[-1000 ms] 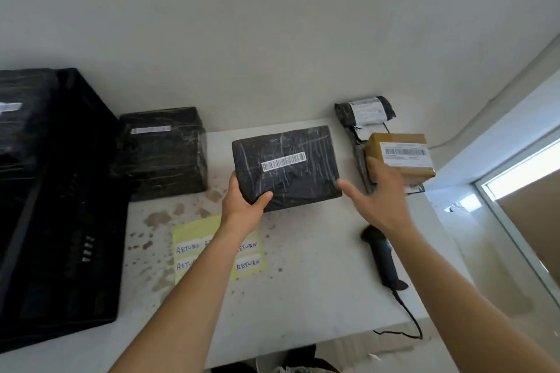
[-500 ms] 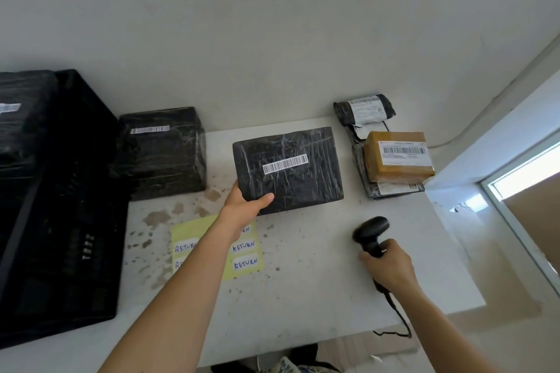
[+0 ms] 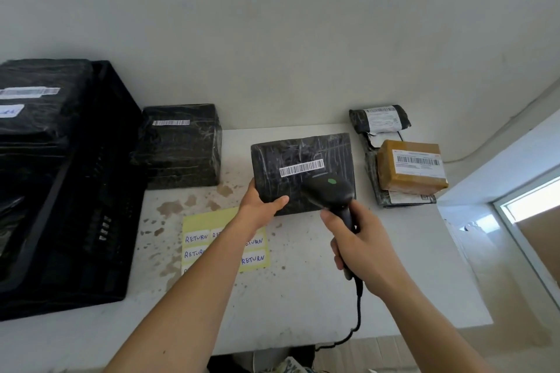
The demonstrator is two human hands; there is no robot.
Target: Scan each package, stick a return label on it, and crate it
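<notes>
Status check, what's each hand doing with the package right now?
Left hand grips black package at its corner, barcode up. Right hand holds scanner aimed at barcode. Nothing between scanner and barcode.

Your left hand (image 3: 260,206) holds a black package (image 3: 303,172) wrapped in shiny, crinkly plastic film, with a white paper barcode strip (image 3: 301,167) on top. Your right hand (image 3: 360,248) grips a scanner (image 3: 330,194) of smooth, dull black plastic. The desk (image 3: 303,297) looks hard, white and matt, with brown stains at about 9 o'clock from the package. There a yellow paper sheet (image 3: 212,219) carries white stickers. At 3 o'clock sits a brown box (image 3: 409,172) under glossy tape. The black crate (image 3: 91,206) looks like matt plastic.
</notes>
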